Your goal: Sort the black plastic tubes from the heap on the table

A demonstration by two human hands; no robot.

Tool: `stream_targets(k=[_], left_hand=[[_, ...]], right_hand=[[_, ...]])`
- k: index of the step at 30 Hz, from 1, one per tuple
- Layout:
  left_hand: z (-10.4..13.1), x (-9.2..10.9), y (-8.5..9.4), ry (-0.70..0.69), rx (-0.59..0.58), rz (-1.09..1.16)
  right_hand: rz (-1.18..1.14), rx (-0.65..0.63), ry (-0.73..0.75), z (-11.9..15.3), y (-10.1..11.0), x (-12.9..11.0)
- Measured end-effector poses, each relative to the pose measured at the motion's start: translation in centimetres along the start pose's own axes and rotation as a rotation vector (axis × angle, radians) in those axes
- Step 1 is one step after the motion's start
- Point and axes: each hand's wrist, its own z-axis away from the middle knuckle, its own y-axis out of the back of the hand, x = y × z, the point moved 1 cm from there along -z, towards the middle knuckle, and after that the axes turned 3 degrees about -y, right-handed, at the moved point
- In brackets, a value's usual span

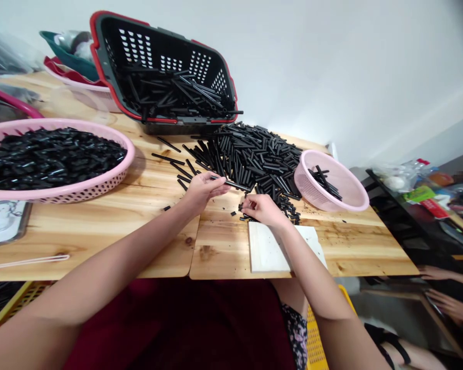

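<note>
Tabletop (100, 241): tube pile (254, 159) at centre; crate (162, 72) behind it; large basket (54, 159) to the left; small basket (332, 185) to the right; board (266, 252) at the near edge.

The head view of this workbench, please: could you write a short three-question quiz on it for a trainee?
1. True or false: the left hand holds a thin black tube.
2. Which container lies tipped on its side? A) the black crate B) the large pink basket
3. Fill in: the right hand rests beside a white ____.

Key: 1 true. 2 A. 3 board.
</note>
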Motion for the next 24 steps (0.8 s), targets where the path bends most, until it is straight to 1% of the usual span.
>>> stream_targets(k=[2, 5, 7, 10, 13, 16, 18, 20, 24], left_hand=[[0.0, 0.0, 0.0, 0.015, -0.023, -0.001], [0.1, -0.1, -0.2, 0.045, -0.064, 0.001], [0.2, -0.2, -0.4, 0.082, -0.100, -0.015], [0.6, -0.1, -0.8, 0.131, -0.156, -0.048], [1.0, -0.2, -1.0, 0.141, -0.222, -0.128], [1.3, -0.3, -1.1, 0.092, -0.314, -0.264], [1.4, -0.3, -1.3, 0.035, -0.350, -0.355], [1.7, 0.0, -1.6, -0.018, -0.356, -0.453], [2.3, 0.7, -2.2, -0.104, -0.354, -0.624]], right_hand=[[-0.118, 0.046, -0.042, 0.0, 0.1, 0.3], [-0.406, 0.115, -0.083, 0.1, 0.4, 0.2], [-0.557, 0.171, -0.085, 0.1, 0.6, -0.1], [-0.681, 0.255, -0.082, 0.2, 1.0, -0.5], [-0.765, 0.288, -0.067, 0.3, 1.1, -0.6], [-0.834, 0.292, -0.071, 0.3, 1.0, -0.7], [-0.892, 0.305, -0.069, 0.3, 1.0, -0.8], [-0.924, 0.330, -0.061, 0.4, 1.0, -0.9], [-0.911, 0.356, -0.055, 0.6, 1.0, -1.3]])
